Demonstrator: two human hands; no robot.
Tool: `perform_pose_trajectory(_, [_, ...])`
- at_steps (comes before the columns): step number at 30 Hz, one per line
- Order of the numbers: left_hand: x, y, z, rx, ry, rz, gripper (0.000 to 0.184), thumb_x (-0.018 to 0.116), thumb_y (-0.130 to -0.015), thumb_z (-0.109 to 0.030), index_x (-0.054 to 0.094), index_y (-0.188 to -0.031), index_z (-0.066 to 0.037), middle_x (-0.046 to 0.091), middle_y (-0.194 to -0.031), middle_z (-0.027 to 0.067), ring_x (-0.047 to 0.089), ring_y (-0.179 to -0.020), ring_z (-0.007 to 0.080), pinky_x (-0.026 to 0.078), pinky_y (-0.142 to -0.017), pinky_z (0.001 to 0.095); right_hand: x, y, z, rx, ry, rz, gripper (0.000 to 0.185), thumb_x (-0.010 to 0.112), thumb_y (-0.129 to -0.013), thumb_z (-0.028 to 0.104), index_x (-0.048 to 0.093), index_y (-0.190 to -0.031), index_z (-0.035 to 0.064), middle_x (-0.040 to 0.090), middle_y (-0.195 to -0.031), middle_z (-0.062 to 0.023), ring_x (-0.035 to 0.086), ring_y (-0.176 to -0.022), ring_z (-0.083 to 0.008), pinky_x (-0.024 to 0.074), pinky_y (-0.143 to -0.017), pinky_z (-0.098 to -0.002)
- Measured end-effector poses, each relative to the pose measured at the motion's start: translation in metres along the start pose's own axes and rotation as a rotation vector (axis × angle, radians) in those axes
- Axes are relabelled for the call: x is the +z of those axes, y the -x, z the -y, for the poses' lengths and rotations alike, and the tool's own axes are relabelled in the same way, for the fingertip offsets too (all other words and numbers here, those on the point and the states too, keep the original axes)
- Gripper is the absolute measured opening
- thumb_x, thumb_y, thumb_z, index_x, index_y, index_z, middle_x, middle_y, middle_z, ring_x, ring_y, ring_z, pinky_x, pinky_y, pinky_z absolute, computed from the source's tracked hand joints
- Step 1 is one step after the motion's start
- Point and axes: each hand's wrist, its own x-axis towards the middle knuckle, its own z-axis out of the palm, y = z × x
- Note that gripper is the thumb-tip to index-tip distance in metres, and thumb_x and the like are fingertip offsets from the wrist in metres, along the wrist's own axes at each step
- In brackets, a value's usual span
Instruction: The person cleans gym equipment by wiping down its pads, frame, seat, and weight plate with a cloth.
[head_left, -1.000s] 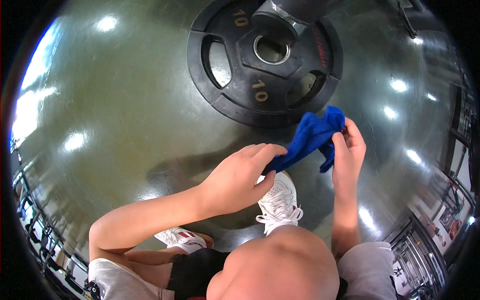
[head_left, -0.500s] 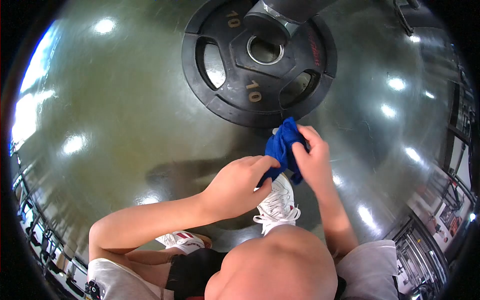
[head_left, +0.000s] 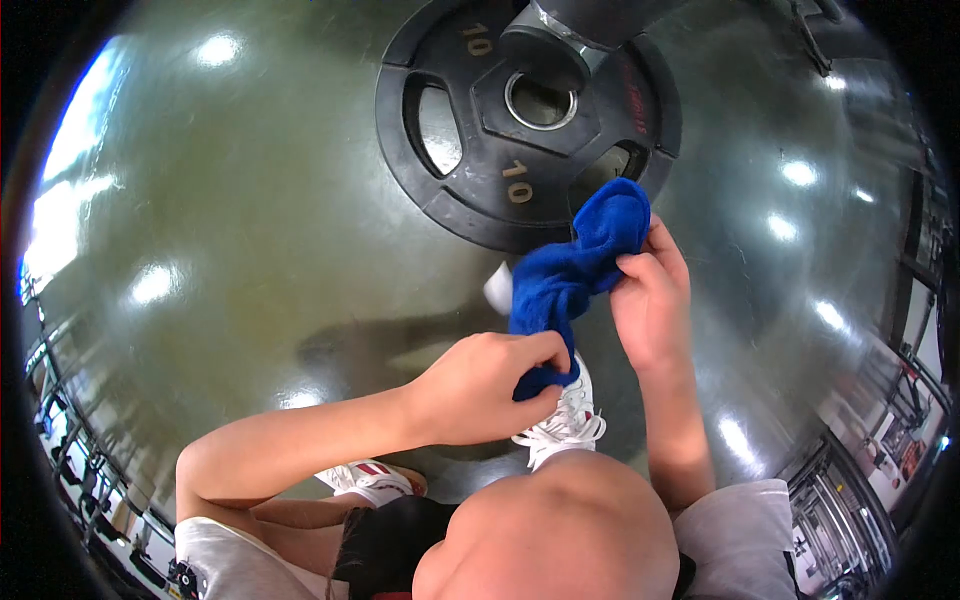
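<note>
A blue cloth point(head_left: 565, 275) is stretched between my two hands, its upper end overlapping the lower edge of a black weight plate point(head_left: 465, 205) marked 10. My left hand point(head_left: 495, 385) pinches the lower end of the cloth, above a white shoe. My right hand point(head_left: 650, 295) grips the cloth's upper right edge between thumb and fingers. A small white tag point(head_left: 499, 288) sticks out on the cloth's left side.
A dark cylindrical bar end point(head_left: 545, 58) stands over the plate's hub. White shoes point(head_left: 562, 425) rest on the glossy green floor point(head_left: 250, 220). Gym equipment point(head_left: 840, 510) lines the lower right, with racks point(head_left: 75, 470) at the lower left.
Over the last half second my right hand has moved up and right, spreading the bunched cloth. The left hand has shifted slightly lower, and the white tag shows more.
</note>
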Motion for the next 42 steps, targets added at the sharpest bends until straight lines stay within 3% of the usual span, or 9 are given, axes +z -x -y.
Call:
perform_pose_trajectory(8, [-0.002,0.013,0.003,-0.093,-0.002,0.185,0.02,0.066,-0.08,-0.014,0.058,-0.096,-0.004,0.064,-0.079,0.0146,0.065,-0.071,0.0293,0.05,-0.065,0.0368,-0.012,0.002,0.014,-0.117,-0.045,-0.095,0.029,0.054,-0.084,-0.003,0.056,-0.113,-0.0014,0.064,-0.1,-0.0073,0.06,-0.093,-0.0144,0.0459,-0.086,-0.0289])
perform_pose_trajectory(11, [-0.019,0.027,0.008,-0.099,-0.008,-0.089,0.018,0.068,-0.083,-0.013,0.06,-0.096,-0.003,0.064,-0.083,0.0121,0.063,-0.073,0.019,0.05,-0.067,0.0317,-0.052,0.006,0.046,-0.459,0.447,-0.377,0.019,0.057,-0.088,0.001,0.058,-0.107,0.0001,0.064,-0.096,-0.0055,0.06,-0.085,-0.0123,0.0476,-0.08,-0.0263])
perform_pose_trajectory(13, [-0.02,0.025,0.016,-0.038,-0.127,-0.351,0.015,0.064,-0.083,-0.009,0.059,-0.096,-0.005,0.063,-0.079,0.0153,0.063,-0.068,0.0293,0.05,-0.063,0.0339,-0.056,0.011,0.062,-0.596,0.686,-0.563,0.007,0.061,-0.087,0.005,0.06,-0.094,0.0039,0.065,-0.087,-0.0039,0.061,-0.074,-0.0125,0.0492,-0.073,-0.0272])
perform_pose_trajectory(14, [-0.021,0.025,0.02,0.036,-0.265,-0.384,0.015,0.064,-0.083,-0.007,0.06,-0.097,-0.004,0.063,-0.079,0.0154,0.063,-0.067,0.0275,0.051,-0.062,0.0336,-0.047,0.021,0.056,-0.626,1.478,-0.308,0.008,0.059,-0.085,0.002,0.063,-0.091,0.0035,0.067,-0.088,-0.0052,0.064,-0.077,-0.016,0.0496,-0.076,-0.0291])
perform_pose_trajectory(16, [-0.021,0.032,0.017,0.132,-0.415,-0.04,0.016,0.065,-0.082,-0.01,0.059,-0.096,-0.006,0.062,-0.075,0.0138,0.062,-0.064,0.0316,0.05,-0.057,0.0379,-0.055,0.022,0.051,-0.457,1.334,-0.2,0.017,0.056,-0.08,-0.004,0.064,-0.094,0.0027,0.068,-0.091,-0.0066,0.064,-0.084,-0.0166,0.0483,-0.081,-0.0287])
perform_pose_trajectory(18, [-0.016,0.035,0.038,0.113,-0.454,-0.215,0.015,0.065,-0.082,-0.011,0.058,-0.095,-0.008,0.059,-0.065,0.0115,0.061,-0.056,0.0299,0.048,-0.052,0.0395,-0.092,0.014,0.048,-0.245,0.818,-0.339,0.03,0.054,-0.079,-0.01,0.062,-0.105,0.0021,0.068,-0.093,-0.0076,0.063,-0.089,-0.0151,0.0469,-0.084,-0.0261])
perform_pose_trajectory(26, [-0.027,0.042,0.042,0.187,-0.413,-0.276,0.019,0.064,-0.078,-0.006,0.054,-0.094,-0.007,0.059,-0.062,0.0077,0.056,-0.049,0.028,0.044,-0.045,0.0367,-0.091,0.032,0.043,-0.078,0.533,-0.476,0.045,0.059,-0.087,-0.003,0.047,-0.129,0.0063,0.065,-0.098,-0.0062,0.06,-0.083,-0.0087,0.0464,-0.074,-0.0195])
perform_pose_trajectory(33, [-0.033,0.038,0.039,0.25,-0.295,-0.301,0.023,0.064,-0.077,0.002,0.051,-0.095,-0.001,0.055,-0.065,0.0113,0.052,-0.05,0.0244,0.04,-0.048,0.0326,-0.077,0.032,0.044,-0.231,0.978,-0.191,0.024,0.061,-0.087,0.003,0.063,-0.111,0.0031,0.064,-0.099,-0.0042,0.059,-0.099,-0.0148,0.044,-0.089,-0.0264])
perform_pose_trajectory(42, [-0.033,0.034,0.031,0.162,-0.108,-0.535,0.021,0.061,-0.084,0.001,0.051,-0.103,-0.004,0.05,-0.061,0.0039,0.045,-0.05,0.0131,0.039,-0.05,0.0265,-0.051,0.036,0.075,0.008,1.256,0.498,0.028,0.083,-0.062,0.016,0.069,-0.083,0.0033,0.062,-0.114,-0.0101,0.057,-0.106,-0.0274,0.0428,-0.092,-0.0357])
